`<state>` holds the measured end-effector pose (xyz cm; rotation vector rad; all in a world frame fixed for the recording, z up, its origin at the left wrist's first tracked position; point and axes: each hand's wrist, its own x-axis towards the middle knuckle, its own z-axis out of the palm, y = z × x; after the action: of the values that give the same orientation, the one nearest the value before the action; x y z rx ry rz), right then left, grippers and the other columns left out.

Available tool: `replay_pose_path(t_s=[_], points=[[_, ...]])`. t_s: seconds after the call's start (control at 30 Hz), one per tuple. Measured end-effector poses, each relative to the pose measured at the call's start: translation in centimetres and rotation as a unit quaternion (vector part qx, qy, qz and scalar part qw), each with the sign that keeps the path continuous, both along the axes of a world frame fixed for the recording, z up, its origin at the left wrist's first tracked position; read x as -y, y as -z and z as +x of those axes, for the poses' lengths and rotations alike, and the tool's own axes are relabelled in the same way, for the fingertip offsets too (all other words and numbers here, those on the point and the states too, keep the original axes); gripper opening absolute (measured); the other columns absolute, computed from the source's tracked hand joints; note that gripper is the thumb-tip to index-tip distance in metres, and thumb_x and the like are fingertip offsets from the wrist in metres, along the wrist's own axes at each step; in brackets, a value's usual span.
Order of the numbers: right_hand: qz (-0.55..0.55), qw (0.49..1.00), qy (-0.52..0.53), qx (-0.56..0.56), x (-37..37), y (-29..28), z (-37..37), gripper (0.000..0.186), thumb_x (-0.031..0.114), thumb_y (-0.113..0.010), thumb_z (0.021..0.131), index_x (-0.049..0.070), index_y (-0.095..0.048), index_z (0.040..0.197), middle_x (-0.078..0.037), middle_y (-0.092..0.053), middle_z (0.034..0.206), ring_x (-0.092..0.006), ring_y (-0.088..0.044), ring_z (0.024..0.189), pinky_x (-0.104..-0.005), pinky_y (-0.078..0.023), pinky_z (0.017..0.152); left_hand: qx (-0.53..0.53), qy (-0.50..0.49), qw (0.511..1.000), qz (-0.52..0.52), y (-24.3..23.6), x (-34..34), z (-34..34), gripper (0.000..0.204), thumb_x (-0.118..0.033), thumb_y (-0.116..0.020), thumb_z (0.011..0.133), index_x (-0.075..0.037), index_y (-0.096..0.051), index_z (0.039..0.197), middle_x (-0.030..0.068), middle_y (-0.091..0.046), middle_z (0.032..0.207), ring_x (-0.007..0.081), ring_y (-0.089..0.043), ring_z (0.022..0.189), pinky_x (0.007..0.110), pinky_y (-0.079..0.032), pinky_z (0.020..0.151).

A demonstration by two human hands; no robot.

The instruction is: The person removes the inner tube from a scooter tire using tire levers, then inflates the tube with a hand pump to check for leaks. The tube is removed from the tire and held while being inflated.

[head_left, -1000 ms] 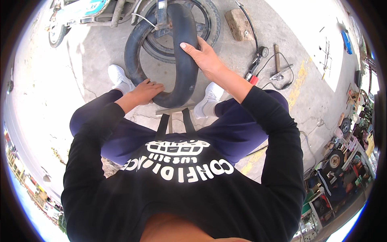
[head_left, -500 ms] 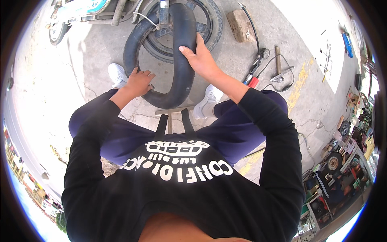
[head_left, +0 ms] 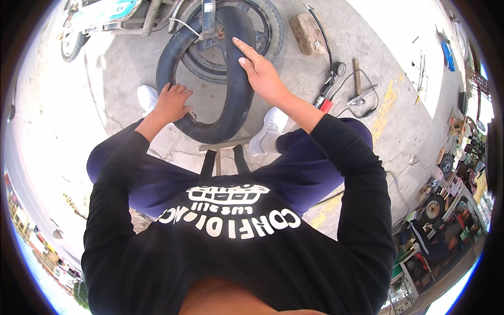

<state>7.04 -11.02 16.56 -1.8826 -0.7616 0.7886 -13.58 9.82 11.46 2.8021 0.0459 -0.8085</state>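
Note:
A black, partly inflated inner tube (head_left: 239, 89) stands in a long loop between my knees, in front of a motorbike wheel (head_left: 270, 31). My left hand (head_left: 174, 103) is on the tube's lower left side, fingers bent over the rubber, beside a small metal valve stem (head_left: 193, 115). On the upper right side of the loop lies my right hand (head_left: 258, 71), its fingers stretched out along the rubber and the thumb apart. The undersides of both hands are hidden.
Right of the wheel lie a stone block (head_left: 307, 34), a hand pump with gauge (head_left: 331, 79) and a hammer (head_left: 357, 79). A low wooden stand (head_left: 224, 145) is between my white shoes (head_left: 270, 126). Tools and wheels crowd a workbench (head_left: 430, 226) at the right.
My right hand has loosened from round the tube, and its fingers now lie along it. The left hand and the tube's lower left side have shifted slightly left.

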Motion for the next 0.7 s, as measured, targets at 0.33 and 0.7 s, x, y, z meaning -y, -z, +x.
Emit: replay_pose_path(t_s=[0.33, 0.7], points=[[-0.049, 0.995, 0.08, 0.019, 2.4, -0.4, 4.9, 0.074, 0.044, -0.056, 0.092, 0.001, -0.029, 0.146, -0.023, -0.038, 0.145, -0.0318, -0.038, 0.135, -0.034, -0.029, 0.11, 0.258, -0.45, 0.855, 0.012, 2.3, -1.8, -1.3, 0.076, -0.037, -0.074, 0.079, -0.007, -0.039, 0.14, 0.0143, -0.046, 0.137, 0.0326, -0.048, 0.119, 0.043, -0.04, 0.1], [-0.203, 0.963, 0.079, 0.161, 4.1, 2.2, 6.0, 0.088, 0.046, -0.063, 0.086, -0.005, -0.022, 0.145, -0.035, -0.044, 0.133, -0.042, -0.048, 0.123, -0.0414, -0.038, 0.103, 0.058, -0.705, 0.212, -0.674, -1.7, 1.0, -3.0, 0.054, -0.056, -0.051, 0.092, -0.01, -0.057, 0.12, 0.005, -0.063, 0.113, 0.0212, -0.059, 0.105, 0.041, -0.046, 0.095]])
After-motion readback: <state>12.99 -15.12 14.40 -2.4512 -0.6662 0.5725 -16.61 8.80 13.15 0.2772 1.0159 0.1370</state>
